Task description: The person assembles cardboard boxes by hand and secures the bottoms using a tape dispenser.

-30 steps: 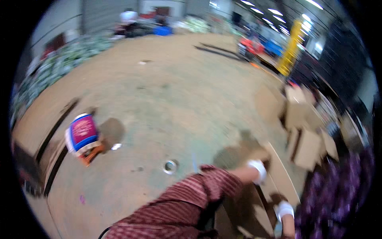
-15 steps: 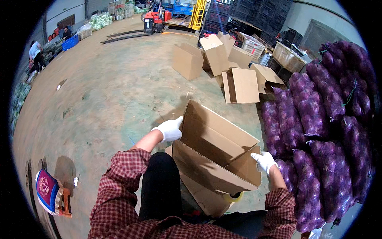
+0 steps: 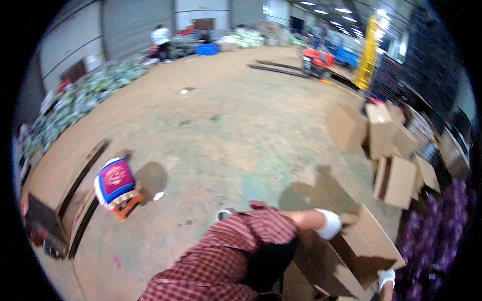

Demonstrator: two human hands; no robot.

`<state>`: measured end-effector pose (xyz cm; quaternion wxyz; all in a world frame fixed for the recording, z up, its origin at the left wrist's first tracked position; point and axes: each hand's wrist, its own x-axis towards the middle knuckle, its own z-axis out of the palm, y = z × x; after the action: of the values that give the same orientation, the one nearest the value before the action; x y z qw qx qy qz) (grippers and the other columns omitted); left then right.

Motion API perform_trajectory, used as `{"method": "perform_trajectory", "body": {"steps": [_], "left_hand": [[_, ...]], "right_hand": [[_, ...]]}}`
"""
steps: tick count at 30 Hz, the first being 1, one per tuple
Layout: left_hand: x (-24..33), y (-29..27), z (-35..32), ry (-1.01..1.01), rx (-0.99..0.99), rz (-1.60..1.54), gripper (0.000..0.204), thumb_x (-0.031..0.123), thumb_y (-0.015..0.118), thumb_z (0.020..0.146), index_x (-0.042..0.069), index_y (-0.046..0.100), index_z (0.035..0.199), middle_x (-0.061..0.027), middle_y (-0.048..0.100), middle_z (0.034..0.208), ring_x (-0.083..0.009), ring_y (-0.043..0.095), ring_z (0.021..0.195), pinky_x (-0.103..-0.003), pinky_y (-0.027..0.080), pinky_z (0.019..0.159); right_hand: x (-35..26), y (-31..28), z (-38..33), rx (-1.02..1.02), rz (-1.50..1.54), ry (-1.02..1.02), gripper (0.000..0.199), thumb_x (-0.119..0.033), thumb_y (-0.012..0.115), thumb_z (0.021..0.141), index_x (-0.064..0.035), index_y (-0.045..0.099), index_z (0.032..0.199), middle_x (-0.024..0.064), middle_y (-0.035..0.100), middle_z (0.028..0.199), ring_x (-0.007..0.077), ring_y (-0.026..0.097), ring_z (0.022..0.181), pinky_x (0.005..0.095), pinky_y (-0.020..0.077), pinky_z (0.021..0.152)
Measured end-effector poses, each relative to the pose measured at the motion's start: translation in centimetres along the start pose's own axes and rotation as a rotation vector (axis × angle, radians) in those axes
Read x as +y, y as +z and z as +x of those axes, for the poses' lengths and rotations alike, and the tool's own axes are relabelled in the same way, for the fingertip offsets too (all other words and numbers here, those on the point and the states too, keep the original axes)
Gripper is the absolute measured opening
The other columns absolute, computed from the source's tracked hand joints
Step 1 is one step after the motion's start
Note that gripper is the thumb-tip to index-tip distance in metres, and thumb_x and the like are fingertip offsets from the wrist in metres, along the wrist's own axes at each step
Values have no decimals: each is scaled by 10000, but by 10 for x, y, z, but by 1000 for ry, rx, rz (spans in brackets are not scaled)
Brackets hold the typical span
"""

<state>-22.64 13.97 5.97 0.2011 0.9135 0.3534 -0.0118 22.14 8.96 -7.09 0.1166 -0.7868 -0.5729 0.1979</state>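
An open cardboard box stands at the lower right, tilted in view, its inside facing up. My left hand, in a white glove, is closed on the box's left end; its fingers are blurred. At the right corner of the box my right hand, gloved too, grips the edge, with its fingers partly smeared. A long brown cardboard panel lies along the near side of the box. By my left elbow, a ring-shaped roll rests on the floor.
Purple mesh sacks are piled at right, below several empty cardboard boxes. A cushioned stool stands left, near dark forks. Farther back are a red pallet truck, green produce and a person.
My view has swung left, so the box, sacks and hands now appear farther right and lower. Both hands stay at the ends of the box.
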Motion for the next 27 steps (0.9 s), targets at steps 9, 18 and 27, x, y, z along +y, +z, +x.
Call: {"method": "perform_trajectory", "body": {"steps": [9,18,27], "left_hand": [[7,31,52,-145,-388,-137,797,704,386,734,9,580,1072,-191,561,1083,-340,487,1051,-393,354,912],[14,-5,-6,-12,-407,-221,865,702,559,627,-62,573,1034,-216,562,1081,-334,524,1004,-380,390,879],[-4,8,52,70,-169,28,763,721,470,670,27,629,941,-167,617,952,-342,578,901,-429,454,772]], "right_hand": [[-100,13,-41,-194,-358,-106,427,-249,584,714,-22,546,1074,155,584,1067,275,570,949,358,452,824],[-127,41,-38,-239,-475,-143,430,-297,594,715,-34,566,1054,156,592,1048,267,574,947,364,457,813],[-149,-12,-49,213,-432,-163,237,-253,547,799,-30,619,836,171,624,833,321,597,762,397,477,678]]}}
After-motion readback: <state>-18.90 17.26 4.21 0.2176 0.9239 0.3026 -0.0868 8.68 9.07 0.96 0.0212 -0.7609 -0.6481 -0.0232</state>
